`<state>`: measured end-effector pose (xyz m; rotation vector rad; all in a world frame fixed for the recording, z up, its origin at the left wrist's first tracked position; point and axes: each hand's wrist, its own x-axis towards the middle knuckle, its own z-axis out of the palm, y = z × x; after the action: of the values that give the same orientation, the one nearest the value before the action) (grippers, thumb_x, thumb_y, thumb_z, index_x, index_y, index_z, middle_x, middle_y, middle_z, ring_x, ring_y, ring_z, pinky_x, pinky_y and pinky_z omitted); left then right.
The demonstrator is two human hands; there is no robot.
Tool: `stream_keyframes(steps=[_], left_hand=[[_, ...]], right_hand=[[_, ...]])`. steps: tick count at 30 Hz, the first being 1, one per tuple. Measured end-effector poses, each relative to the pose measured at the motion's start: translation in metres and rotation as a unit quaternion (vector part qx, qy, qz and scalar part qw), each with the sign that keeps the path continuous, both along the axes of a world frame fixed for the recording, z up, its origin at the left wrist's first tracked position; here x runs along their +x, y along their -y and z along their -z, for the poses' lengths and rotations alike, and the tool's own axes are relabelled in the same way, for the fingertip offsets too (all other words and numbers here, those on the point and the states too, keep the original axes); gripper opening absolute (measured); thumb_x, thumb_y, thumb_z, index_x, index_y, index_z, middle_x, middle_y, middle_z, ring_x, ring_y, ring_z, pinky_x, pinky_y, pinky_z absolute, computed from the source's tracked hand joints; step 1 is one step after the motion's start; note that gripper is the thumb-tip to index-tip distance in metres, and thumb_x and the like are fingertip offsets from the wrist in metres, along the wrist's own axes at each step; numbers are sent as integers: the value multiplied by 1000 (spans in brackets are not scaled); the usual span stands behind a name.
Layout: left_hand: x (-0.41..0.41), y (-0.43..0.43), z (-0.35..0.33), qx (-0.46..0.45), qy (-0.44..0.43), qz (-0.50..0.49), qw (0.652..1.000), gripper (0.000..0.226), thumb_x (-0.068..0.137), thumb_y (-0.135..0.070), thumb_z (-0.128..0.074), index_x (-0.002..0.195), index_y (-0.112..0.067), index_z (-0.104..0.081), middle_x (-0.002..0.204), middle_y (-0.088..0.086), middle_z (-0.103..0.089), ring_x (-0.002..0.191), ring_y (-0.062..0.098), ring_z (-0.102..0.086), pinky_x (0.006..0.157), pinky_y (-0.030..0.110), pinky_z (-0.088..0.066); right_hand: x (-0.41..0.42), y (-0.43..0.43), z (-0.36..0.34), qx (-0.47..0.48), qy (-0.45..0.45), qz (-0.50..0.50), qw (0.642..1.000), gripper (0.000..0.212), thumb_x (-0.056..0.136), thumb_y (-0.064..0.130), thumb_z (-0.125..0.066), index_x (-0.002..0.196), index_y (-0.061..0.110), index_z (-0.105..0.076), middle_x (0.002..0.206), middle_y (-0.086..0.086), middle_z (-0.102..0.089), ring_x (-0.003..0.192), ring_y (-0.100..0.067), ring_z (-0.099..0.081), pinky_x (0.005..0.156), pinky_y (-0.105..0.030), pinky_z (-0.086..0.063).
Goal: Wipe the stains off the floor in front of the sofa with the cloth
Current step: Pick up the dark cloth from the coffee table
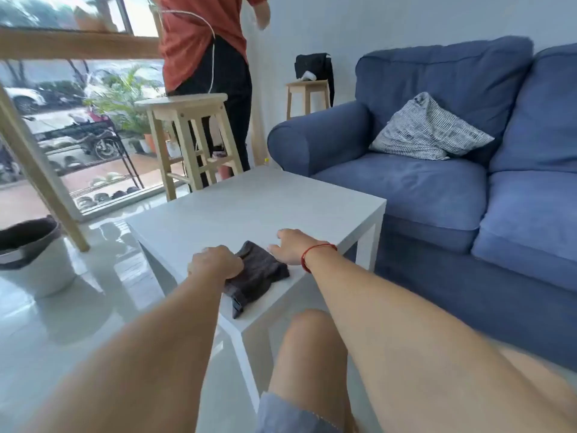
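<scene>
A dark grey cloth (256, 276) lies crumpled on the near corner of a white coffee table (249, 207), one end hanging over the edge. My left hand (215, 263) is closed on the cloth's left side. My right hand (292, 246), with a red string around the wrist, rests flat on the table at the cloth's right edge, fingers spread. The blue sofa (437, 189) stands to the right of the table. Glossy pale floor (93, 307) shows on the left and under the table; I cannot make out any stains.
A white bucket with a dark liner (34, 254) sits on the floor at the left. A wooden stool (190, 135) stands beyond the table, with a person in an orange shirt (206, 48) behind it. A striped cushion (427, 129) lies on the sofa. My bare knee (309, 348) is below the table.
</scene>
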<state>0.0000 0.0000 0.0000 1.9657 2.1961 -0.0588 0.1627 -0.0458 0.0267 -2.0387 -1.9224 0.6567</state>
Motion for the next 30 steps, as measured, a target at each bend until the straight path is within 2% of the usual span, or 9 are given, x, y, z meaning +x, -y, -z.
stream_keyframes(steps=[3,6,10,15,17,21,23,26,30], left_hand=[[-7,1,5,-13,-22,-16,1000,57,89,-56,-44,124,-12,-56,129,11,-53,118,31,-51,86,36,-43],[-1,-5,5,-6,15,15,1000,46,93,-44,-47,120,-8,-56,114,11,-60,110,31,-57,79,34,-44],[6,-12,11,35,69,84,994,35,98,-36,-44,118,-8,-48,120,16,-57,112,36,-52,88,41,-43],[26,-13,12,136,244,118,953,20,99,-28,-48,108,-10,-49,107,15,-57,90,31,-50,74,34,-39],[39,-12,8,138,295,127,937,20,98,-28,-50,109,-11,-50,100,11,-56,88,30,-51,73,33,-39],[53,-11,5,117,313,166,928,21,99,-28,-50,111,-11,-51,99,9,-57,88,28,-51,74,32,-40],[59,-10,6,122,322,170,923,25,98,-29,-51,113,-9,-51,103,11,-59,91,28,-52,76,31,-40],[71,-5,4,116,374,104,914,41,96,-37,-51,125,-7,-45,116,14,-58,101,30,-56,83,34,-46],[95,-4,-17,-9,549,-56,834,82,80,-69,-49,133,-7,-42,121,17,-60,104,37,-63,81,43,-57]], right_hand=[[-14,-5,10,10,36,6,999,46,96,39,-46,128,6,-51,133,-15,-56,119,-34,-53,98,-40,-45],[-19,-14,17,-4,-7,34,999,46,93,40,-52,121,4,-53,125,-16,-59,112,-35,-57,90,-38,-46],[-12,-24,23,-23,-59,85,994,42,92,35,-54,119,3,-55,125,-17,-61,111,-34,-58,86,-33,-45],[4,-45,20,-16,-269,156,950,47,94,29,-44,125,-4,-51,118,-17,-60,111,-31,-58,88,-30,-43],[15,-60,30,-15,-356,200,913,54,82,35,-48,122,0,-53,118,-14,-63,108,-31,-61,99,-41,-47],[44,-78,67,-75,-393,228,888,73,48,48,-72,110,11,-61,110,-13,-70,97,-33,-68,90,-49,-55],[50,-74,68,-83,-382,214,895,60,57,37,-67,110,8,-62,112,-15,-69,100,-34,-68,91,-50,-54],[41,-40,31,4,-431,213,877,30,84,23,-55,109,8,-61,114,-17,-67,105,-33,-64,96,-48,-51],[44,-28,6,99,-522,204,822,12,96,22,-48,103,20,-57,117,-18,-63,107,-34,-62,95,-50,-51]])
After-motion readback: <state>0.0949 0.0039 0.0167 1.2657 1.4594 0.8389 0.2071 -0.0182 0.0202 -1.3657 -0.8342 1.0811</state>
